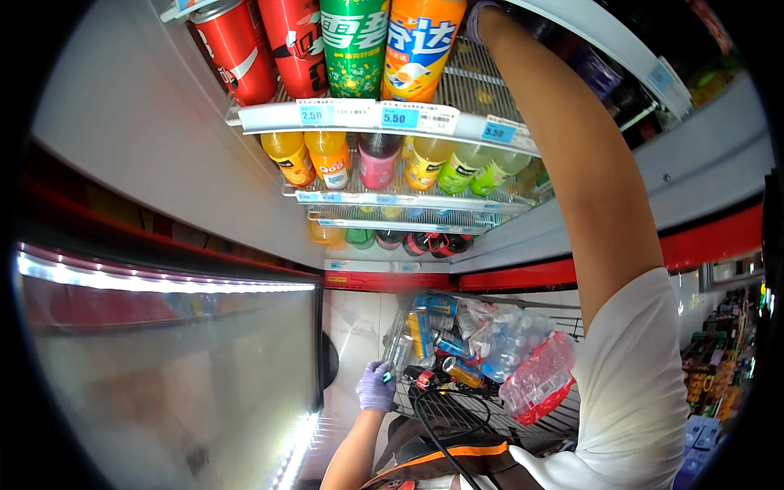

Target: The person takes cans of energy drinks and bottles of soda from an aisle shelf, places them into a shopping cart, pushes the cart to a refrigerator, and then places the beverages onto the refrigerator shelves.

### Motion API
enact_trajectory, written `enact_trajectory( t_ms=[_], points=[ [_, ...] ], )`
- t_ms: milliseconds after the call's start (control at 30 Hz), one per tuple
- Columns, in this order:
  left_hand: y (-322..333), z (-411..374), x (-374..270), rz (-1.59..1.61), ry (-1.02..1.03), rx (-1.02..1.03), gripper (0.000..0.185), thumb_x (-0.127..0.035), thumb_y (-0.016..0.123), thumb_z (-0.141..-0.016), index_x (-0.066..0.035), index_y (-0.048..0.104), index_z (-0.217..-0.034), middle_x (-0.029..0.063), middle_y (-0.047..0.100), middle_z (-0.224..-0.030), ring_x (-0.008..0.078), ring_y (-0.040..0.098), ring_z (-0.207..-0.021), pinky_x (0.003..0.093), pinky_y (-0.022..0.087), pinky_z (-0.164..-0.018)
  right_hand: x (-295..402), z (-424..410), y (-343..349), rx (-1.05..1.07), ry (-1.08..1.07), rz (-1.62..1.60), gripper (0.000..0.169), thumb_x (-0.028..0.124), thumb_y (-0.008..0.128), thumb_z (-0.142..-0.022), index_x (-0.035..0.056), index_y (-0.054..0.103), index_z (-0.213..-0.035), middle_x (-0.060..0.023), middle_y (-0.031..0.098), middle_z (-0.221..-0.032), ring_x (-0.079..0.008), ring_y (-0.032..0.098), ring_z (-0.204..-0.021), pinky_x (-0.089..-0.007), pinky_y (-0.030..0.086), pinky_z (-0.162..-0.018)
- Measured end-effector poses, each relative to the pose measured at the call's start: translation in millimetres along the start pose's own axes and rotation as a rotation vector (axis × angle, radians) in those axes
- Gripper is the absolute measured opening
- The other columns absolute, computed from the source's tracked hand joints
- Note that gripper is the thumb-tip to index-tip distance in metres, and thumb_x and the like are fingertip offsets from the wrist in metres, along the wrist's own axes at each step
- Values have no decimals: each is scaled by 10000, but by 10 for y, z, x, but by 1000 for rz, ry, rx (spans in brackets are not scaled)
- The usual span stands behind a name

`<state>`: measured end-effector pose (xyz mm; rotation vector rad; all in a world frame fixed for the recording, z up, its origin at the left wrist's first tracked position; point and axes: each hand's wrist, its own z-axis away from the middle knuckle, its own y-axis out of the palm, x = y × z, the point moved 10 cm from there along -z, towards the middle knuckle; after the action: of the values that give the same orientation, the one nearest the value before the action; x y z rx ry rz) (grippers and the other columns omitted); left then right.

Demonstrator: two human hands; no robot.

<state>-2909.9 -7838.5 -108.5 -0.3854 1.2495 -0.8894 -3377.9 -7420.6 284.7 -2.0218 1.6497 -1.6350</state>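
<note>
My left hand (375, 387), in a striped lilac knit glove, grips a long clear plastic piece (399, 334), perhaps a shelf divider, beside the cart. My right arm stretches up into the cooler; only the gloved wrist edge of my right hand (477, 23) shows at the top, its fingers hidden. Nearest to that wrist stands an orange Fanta bottle (422, 52) on the upper wire shelf (471, 70). Left of it are a green Sprite bottle (354, 52), a red bottle (293, 49) and a red Coca-Cola can (236, 55).
Below me a wire shopping cart (520, 422) holds cans, bottles and a torn red-and-clear plastic wrapper (539, 380). The open glass cooler door (171, 380) stands at left. Lower shelves carry juice bottles (334, 162). A black cable (429, 422) hangs before the cart.
</note>
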Motion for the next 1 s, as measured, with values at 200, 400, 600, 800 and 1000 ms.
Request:
enact_trajectory(
  t_ms=[200,400,600,800,1000],
  points=[
    [34,-20,32,17,37,-5,275,-167,714,-694,-119,673,-962,84,622,-1019,287,634,-829,370,516,-736,62,250,-68,34,-4,-29,285,56,641,-781,13,587,-1057,-111,631,-930,-201,598,-858,-298,477,-770],
    [5,0,-11,18,50,-12,269,-154,703,-707,-117,672,-971,79,622,-1026,283,634,-832,362,517,-737,55,304,32,50,-14,-54,300,54,643,-778,12,582,-1068,-115,630,-942,-202,597,-869,-295,478,-775],
    [-36,-17,-76,11,33,-21,261,-119,713,-699,-101,677,-957,100,634,-987,273,642,-792,344,521,-707,-9,250,215,51,-18,-106,314,52,645,-775,12,577,-1079,-118,630,-954,-204,597,-880,-292,479,-779],
    [-6,-33,-56,8,-8,-6,184,-138,719,-716,-78,682,-886,107,638,-934,286,643,-785,346,524,-691,-37,125,423,37,-26,-159,329,49,646,-772,11,572,-1091,-121,630,-966,-205,596,-890,-288,479,-784],
    [-18,-61,-45,31,-62,-4,197,-121,716,-707,-84,690,-899,108,643,-921,279,649,-769,336,532,-680,-26,-29,654,14,-35,-193,344,47,648,-769,11,567,-1102,-125,629,-978,-207,595,-901,-285,480,-788]
  ],
)
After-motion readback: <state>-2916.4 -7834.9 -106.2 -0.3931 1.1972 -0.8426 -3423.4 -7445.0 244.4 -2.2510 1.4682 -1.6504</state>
